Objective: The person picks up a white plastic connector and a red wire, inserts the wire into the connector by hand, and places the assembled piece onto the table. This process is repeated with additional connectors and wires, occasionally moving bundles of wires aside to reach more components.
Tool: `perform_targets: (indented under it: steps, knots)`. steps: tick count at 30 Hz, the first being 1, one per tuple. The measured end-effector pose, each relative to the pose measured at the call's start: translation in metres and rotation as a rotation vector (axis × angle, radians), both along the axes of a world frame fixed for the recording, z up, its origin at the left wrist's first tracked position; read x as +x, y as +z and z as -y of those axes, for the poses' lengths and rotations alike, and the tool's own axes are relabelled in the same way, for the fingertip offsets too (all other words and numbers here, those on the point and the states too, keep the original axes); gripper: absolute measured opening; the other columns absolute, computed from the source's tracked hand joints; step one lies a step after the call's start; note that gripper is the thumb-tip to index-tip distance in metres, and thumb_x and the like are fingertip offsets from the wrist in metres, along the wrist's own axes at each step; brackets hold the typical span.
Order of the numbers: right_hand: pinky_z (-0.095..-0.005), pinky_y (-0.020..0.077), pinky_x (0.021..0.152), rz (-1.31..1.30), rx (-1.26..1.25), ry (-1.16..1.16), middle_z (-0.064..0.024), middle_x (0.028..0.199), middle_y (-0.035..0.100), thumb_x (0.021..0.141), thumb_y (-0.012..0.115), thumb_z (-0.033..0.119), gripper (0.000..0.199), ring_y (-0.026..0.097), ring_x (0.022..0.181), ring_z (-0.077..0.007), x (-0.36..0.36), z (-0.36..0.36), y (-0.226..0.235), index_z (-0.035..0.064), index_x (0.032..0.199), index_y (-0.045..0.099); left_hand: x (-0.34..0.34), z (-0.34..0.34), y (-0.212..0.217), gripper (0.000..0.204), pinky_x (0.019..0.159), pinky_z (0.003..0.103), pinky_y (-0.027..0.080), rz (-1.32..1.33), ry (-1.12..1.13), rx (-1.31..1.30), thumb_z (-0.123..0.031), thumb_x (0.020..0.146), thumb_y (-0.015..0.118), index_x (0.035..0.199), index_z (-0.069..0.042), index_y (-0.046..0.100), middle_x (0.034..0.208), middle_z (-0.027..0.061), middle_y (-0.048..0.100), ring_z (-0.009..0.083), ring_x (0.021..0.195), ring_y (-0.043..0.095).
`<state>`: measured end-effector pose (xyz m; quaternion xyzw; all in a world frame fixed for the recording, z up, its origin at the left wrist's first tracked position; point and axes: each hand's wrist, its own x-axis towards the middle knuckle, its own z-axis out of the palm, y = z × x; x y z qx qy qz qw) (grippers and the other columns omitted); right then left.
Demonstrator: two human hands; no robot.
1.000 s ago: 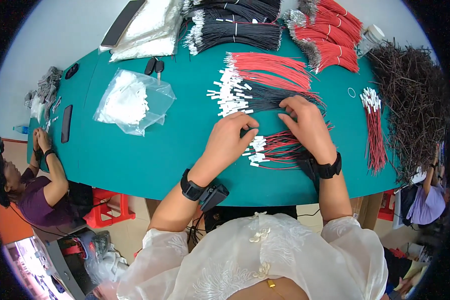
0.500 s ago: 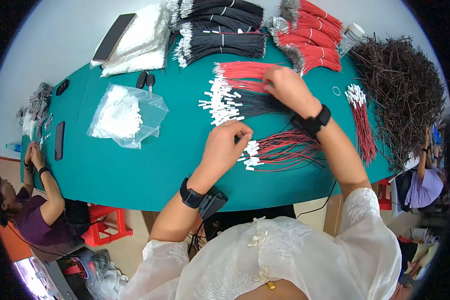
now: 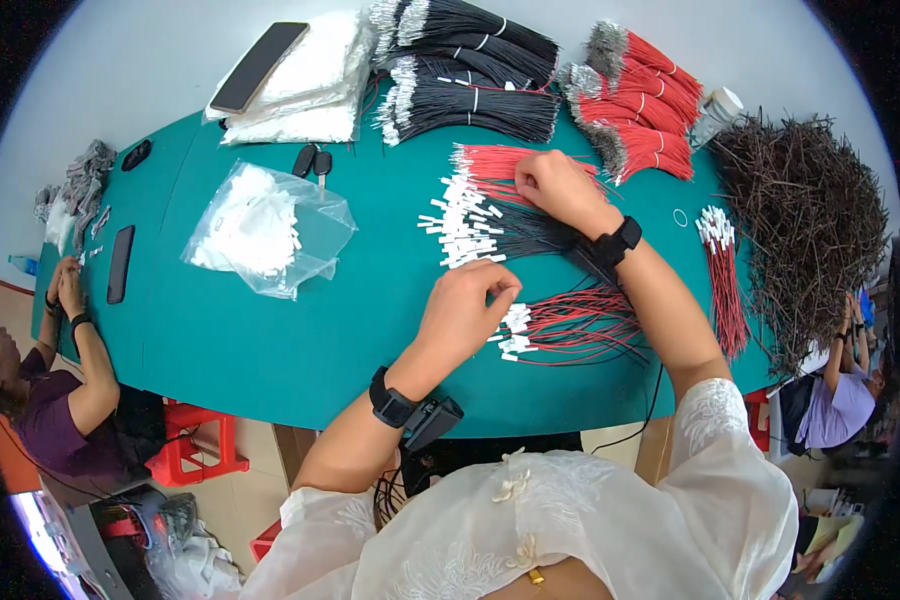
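My left hand is curled just in front of the white connectors, thumb and forefinger brought together; anything pinched there is too small or hidden to make out. Over a spread of red wires hangs my right hand, its fingers bent inward and partly hidden, so what they hold does not show. Black wires with white connectors on their left ends lie between the two hands. Nearer me, beside the left hand, is a loose pile of paired red and black wires with white connectors.
A clear bag of white connectors lies left, near keys. Behind are black wire bundles, red bundles and bags topped by a phone. A dark tangled heap stands right, beside a tied wire bundle. Co-workers sit at both sides.
The whole view has shifted, so the table's things sit slightly lower and further right. My right hand has moved left over the red wires; the left hand keeps its curled pose.
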<state>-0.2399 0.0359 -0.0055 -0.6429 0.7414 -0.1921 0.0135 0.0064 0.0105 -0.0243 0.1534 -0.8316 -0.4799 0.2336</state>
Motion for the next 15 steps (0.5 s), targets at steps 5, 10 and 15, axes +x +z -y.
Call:
perform_targets:
  steps: [5, 10, 15]
  knots:
    - [-0.0418, 0.0503, 0.065, 0.036, -0.034, -0.001, -0.0189, 0.076, 0.065, 0.078, 0.066, 0.006, 0.009, 0.066, 0.072, -0.0352, -0.0041, 0.0001, -0.0035, -0.0018, 0.079, 0.063, -0.0007, -0.0022, -0.0013, 0.005, 0.064, 0.037, 0.052, -0.019, 0.003, 0.006, -0.005, 0.082, 0.069, 0.086, -0.002, 0.069, 0.082, 0.011, 0.067, 0.0269, 0.071, 0.066]
    - [-0.0425, 0.0496, 0.063, -0.001, -0.021, 0.019, -0.0191, 0.075, 0.064, 0.079, 0.065, 0.006, 0.008, 0.064, 0.071, -0.037, -0.0049, 0.0029, -0.0043, -0.0017, 0.079, 0.062, -0.0013, -0.0031, 0.0006, 0.005, 0.064, 0.037, 0.052, -0.024, -0.004, 0.0, -0.006, 0.082, 0.069, 0.086, -0.002, 0.069, 0.082, 0.0109, 0.067, 0.0272, 0.072, 0.065]
    - [-0.0426, 0.0491, 0.063, 0.011, -0.057, 0.006, -0.0191, 0.075, 0.064, 0.081, 0.064, 0.006, 0.008, 0.064, 0.071, -0.0376, -0.0071, 0.0003, -0.0018, -0.0011, 0.08, 0.062, -0.0002, -0.0017, 0.002, 0.005, 0.065, 0.037, 0.052, -0.028, 0.002, 0.009, -0.006, 0.082, 0.069, 0.085, -0.002, 0.069, 0.082, 0.0108, 0.067, 0.0273, 0.072, 0.065]
